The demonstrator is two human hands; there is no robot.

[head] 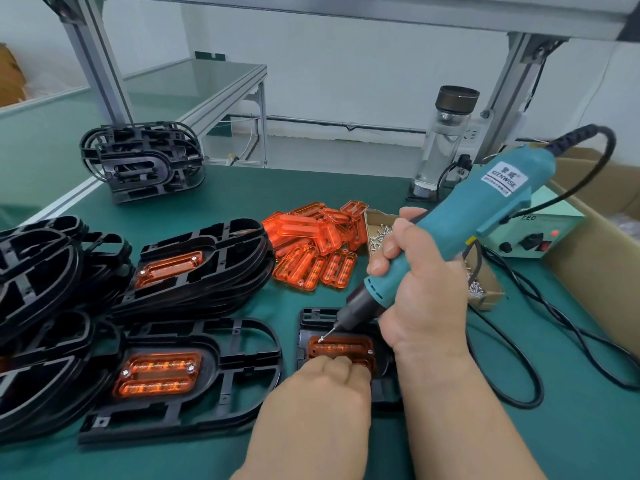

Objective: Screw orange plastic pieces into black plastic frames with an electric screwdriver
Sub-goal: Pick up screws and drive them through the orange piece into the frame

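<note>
Left hand (322, 386) covers near half of orange piece (341, 348); its fingertips curl out of sight, grip unclear. Right hand (419, 289) on electric screwdriver (485, 216) hides right side of black frame (311, 318). Whether there's a screw at the bit tip: too small to tell. Frame stacks (31, 271) cut by left edge.

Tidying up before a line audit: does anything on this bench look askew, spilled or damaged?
Nothing looks damaged. The stack of black frames sits askew, its layers fanned out rather than square, and the loose orange pieces are heaped untidily against the screw box.
</note>
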